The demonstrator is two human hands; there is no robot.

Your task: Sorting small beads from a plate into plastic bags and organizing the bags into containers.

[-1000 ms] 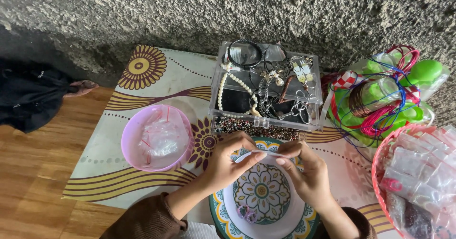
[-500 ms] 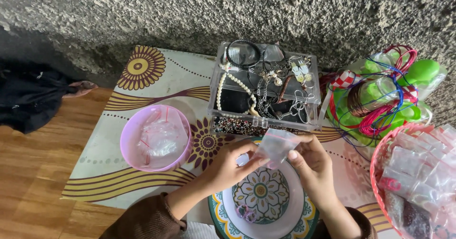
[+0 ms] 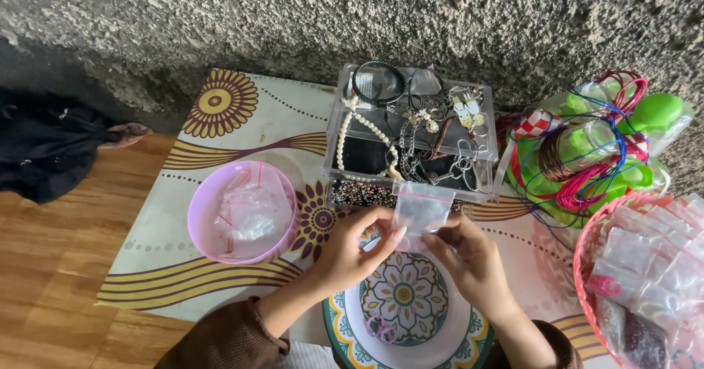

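At the far left of the frame a dark cloth (image 3: 44, 149) lies on the wooden floor (image 3: 51, 281). Next to it comes a low table with a patterned mat (image 3: 227, 120) in cream, brown and yellow. On the left part of this mat stands a pink bowl (image 3: 242, 211), and inside it are several small clear bags.

In the lower middle of the frame the left hand (image 3: 352, 248) is closed in a pinch: its thumb and fingers grip the lower left edge of a small clear zip bag (image 3: 419, 209). The bag is held upright, above a flower-patterned plate (image 3: 407, 303) and just in front of a clear plastic jewellery box (image 3: 411, 131). This box stands in the upper middle and holds a white bead necklace, a black bangle, chains and earrings. On the lower part of the plate lies a small purple ornament (image 3: 381, 329).

The right hand (image 3: 469, 259) is also closed on the bag; its fingertips pinch the lower right edge, so both hands hold the same bag between them.

Further right, in the upper right, is a bundle of green plastic things with coloured cords (image 3: 594, 149). At the right edge a red basket (image 3: 587, 266) is full of small clear packets.
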